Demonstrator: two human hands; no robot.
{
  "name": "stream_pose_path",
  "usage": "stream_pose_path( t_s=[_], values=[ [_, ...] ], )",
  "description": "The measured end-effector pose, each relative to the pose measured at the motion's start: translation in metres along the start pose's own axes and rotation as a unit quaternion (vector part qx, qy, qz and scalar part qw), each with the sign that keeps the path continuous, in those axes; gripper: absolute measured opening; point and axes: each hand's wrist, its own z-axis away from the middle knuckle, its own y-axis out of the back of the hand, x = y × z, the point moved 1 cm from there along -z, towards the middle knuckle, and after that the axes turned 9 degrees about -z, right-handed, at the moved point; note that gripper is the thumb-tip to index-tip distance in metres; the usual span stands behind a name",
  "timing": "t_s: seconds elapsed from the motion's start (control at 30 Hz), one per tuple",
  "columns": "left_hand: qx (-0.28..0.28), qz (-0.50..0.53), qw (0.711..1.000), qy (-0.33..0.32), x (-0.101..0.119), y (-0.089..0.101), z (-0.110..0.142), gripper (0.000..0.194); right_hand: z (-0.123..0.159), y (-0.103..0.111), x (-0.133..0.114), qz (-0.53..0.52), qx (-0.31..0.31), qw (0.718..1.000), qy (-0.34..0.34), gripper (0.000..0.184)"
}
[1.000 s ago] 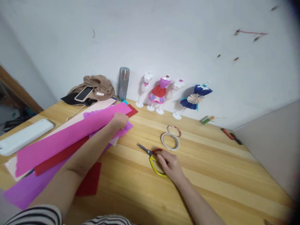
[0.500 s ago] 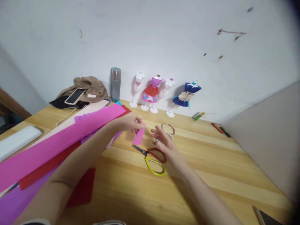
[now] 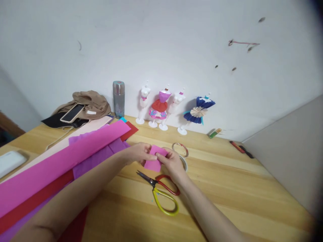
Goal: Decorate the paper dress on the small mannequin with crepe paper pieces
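Note:
A small piece of pink crepe paper (image 3: pixel 153 165) is stretched between my two hands above the table. My left hand (image 3: pixel 140 153) pinches its left edge, while my right hand (image 3: pixel 173 163) grips the right side with the thumb on top. Just below lie scissors (image 3: pixel 152 182) with one red and one yellow handle, blades pointing left. Behind my right hand are two rolls of tape: a thin reddish one (image 3: pixel 187 152) and a white one (image 3: pixel 185 164) partly hidden by the hand. Long sheets of pink paper (image 3: pixel 63 161) and purple paper (image 3: pixel 101 155) lie under and beside my left forearm.
Small dress forms stand along the wall, one in a red and pink dress (image 3: pixel 159 106), another in blue (image 3: pixel 198 112). To the left are a grey bottle (image 3: pixel 118 101), a brown cap (image 3: pixel 93 102), a phone (image 3: pixel 72 113) and a white case (image 3: pixel 11 163). A red-black cutter (image 3: pixel 238 147) lies right.
My right hand has let go of the scissors, leaving them on the table. My left hand has brought the small pink paper from the pile, and both hands now hold it.

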Motion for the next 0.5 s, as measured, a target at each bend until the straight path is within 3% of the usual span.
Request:
stream_pose_path(
  t_s=[0.17,0.5],
  values=[
    [0.016,-0.051,0.998,-0.015,-0.017,-0.001,-0.01,0.039,-0.003,0.013,0.01,0.018,0.019,0.999,0.022,0.041],
    [0.012,-0.101,0.995,-0.014,-0.018,0.006,-0.009,0.035,-0.011,0.024,0.018,0.065,0.041,0.996,0.05,0.043]
  ],
)
